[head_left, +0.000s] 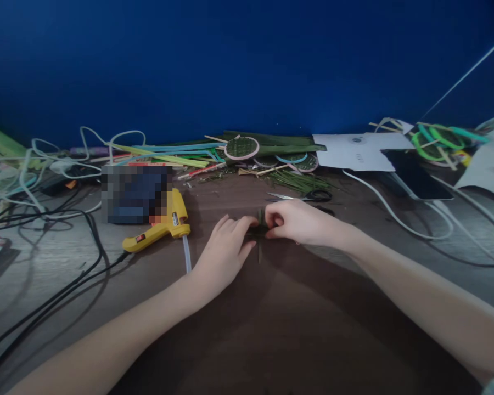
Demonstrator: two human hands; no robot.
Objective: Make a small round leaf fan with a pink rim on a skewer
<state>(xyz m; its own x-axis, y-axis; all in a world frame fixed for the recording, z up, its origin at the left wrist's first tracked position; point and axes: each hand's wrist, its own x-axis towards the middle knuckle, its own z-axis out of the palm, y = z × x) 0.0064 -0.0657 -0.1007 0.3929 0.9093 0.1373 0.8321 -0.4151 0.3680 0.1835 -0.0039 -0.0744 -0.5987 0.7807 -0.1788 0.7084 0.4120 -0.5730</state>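
Note:
My left hand [228,244] and my right hand [290,221] meet low over the table, with dark green leaf strips [260,216] between them. Thumb and forefinger of the left hand close on the strips from the left side. On the other side, the right hand pinches them with its fingertips curled in. One thin strip end pokes out toward me below the fingers. Much of the piece is hidden by the hands. Just beyond the right hand lie scissors [319,196] with black handles. A yellow glue gun [156,233] rests left of the left hand.
Round woven leaf pieces [241,148], coloured strips [189,162] and leaf trimmings [300,180] line the blue wall [247,66]. White paper [349,152], a phone [422,178] and white cables lie right. Black cables [99,241] and a blurred dark object [135,195] are left.

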